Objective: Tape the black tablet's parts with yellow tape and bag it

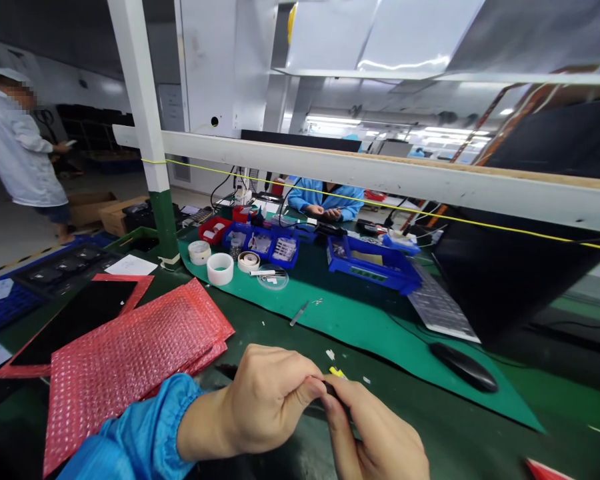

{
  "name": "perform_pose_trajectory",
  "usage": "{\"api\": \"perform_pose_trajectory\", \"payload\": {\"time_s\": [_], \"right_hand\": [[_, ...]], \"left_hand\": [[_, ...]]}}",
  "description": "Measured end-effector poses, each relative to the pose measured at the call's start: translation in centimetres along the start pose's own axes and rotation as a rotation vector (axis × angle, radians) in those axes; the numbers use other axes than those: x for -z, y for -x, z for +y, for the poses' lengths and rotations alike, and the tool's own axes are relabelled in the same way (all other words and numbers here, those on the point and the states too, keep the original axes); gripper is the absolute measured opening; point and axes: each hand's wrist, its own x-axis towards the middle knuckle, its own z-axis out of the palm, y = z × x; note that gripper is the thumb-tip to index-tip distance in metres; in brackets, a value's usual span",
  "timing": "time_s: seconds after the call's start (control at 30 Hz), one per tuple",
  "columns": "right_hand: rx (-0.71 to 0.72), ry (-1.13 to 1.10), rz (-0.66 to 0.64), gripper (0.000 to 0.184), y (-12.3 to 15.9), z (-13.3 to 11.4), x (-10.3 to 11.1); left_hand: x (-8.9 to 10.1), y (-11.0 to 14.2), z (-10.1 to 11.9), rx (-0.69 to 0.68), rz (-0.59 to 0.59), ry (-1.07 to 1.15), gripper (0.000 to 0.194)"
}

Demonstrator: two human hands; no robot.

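My left hand (263, 397) and my right hand (380, 430) meet low in the middle of the view, fingertips together. Both are closed in a pinch on a small dark piece (331, 389); most of it is hidden by the fingers, so its kind does not show. Just beyond the fingertips lies a small yellow piece (337, 372), with a white scrap (330, 355) behind it. A small knife-like tool (299, 314) rests farther off on the green mat (375, 333). To the left, near my blue sleeve, are pink bubble-wrap pouches (140, 333).
Tape rolls (220, 269), small blue bins (285, 250) and a blue tray (373, 263) stand along the back. At right are a keyboard (445, 303), a mouse (463, 367) and a dark monitor (520, 273). A white post (143, 87) rises left. One co-worker (325, 197) sits opposite.
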Motion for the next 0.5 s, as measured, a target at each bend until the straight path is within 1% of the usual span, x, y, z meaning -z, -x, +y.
{"api": "perform_pose_trajectory", "payload": {"time_s": [0.13, 0.3, 0.4, 0.5], "right_hand": [[0.007, -0.044, -0.008, 0.013, -0.1, -0.4, 0.2], [0.034, -0.045, 0.007, 0.013, -0.8, -0.9, 0.6], [0.049, -0.057, -0.035, 0.015, -1.0, -0.7, 1.1], [0.027, -0.032, -0.070, 0.013, -0.6, -0.1, 1.6]], "left_hand": [[0.2, 0.2, 0.1, 0.001, 0.022, 0.030, 0.048], [0.4, 0.0, 0.2, 0.017, 0.028, 0.101, 0.052], [0.7, -0.4, 0.0, 0.031, -0.015, 0.162, 0.056], [1.2, -0.8, -0.3, 0.050, -0.098, 0.208, 0.055]]}}
